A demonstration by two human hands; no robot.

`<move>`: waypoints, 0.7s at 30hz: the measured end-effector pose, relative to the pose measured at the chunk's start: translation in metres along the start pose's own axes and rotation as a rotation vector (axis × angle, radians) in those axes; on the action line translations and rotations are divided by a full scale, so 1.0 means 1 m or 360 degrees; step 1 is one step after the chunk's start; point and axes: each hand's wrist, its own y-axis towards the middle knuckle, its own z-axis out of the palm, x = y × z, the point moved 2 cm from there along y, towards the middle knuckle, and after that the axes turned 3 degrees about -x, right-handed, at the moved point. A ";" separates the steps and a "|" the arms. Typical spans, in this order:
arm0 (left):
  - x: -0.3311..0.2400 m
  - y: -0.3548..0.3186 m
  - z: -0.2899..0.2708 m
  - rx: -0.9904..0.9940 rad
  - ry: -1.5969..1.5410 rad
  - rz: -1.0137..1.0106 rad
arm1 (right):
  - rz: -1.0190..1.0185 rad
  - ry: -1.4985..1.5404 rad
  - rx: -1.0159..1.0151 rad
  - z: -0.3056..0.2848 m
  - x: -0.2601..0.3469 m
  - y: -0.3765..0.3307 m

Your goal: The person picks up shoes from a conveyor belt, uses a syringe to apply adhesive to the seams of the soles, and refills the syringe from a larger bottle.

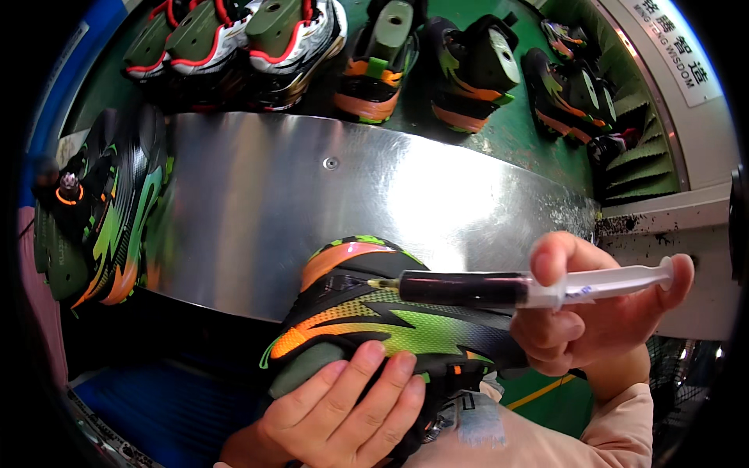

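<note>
A black sneaker (406, 324) with green and orange panels lies on its side near the metal plate's front edge, a dark green shoe last (310, 370) inside it. My left hand (355, 409) grips it from below, fingers laid over the collar and last; the thumb is hidden. In my right hand (585, 312) is a syringe (468, 288) filled with dark liquid, held level with the plunger end against a finger. Its yellowish tip (376, 283) points left, over the black side of the shoe by the orange sole; whether it touches, I cannot tell.
A bare metal plate (257, 195) spans the middle. At left a similar pair of sneakers (117, 210) stands on it. Behind, on a green surface (499, 152), stand several lasted shoes, including white-and-red ones (292, 47). A machine opening with green flaps (636, 148) is at right.
</note>
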 end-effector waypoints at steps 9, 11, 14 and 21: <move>0.005 -0.020 0.008 -0.0053 0.0041 0.0075 | 0.0171 -0.0088 -0.0054 0.001 -0.013 0.033; 0.005 -0.023 0.010 -0.0047 0.0036 0.0081 | 0.0211 -0.0116 -0.0119 0.001 -0.012 0.035; 0.005 -0.018 0.008 -0.0049 0.0072 0.0040 | 0.0277 -0.0388 -0.0277 0.016 -0.005 0.037; 0.007 -0.015 0.003 0.0083 0.0054 0.0090 | 0.0146 -0.0464 -0.0389 0.019 -0.008 0.019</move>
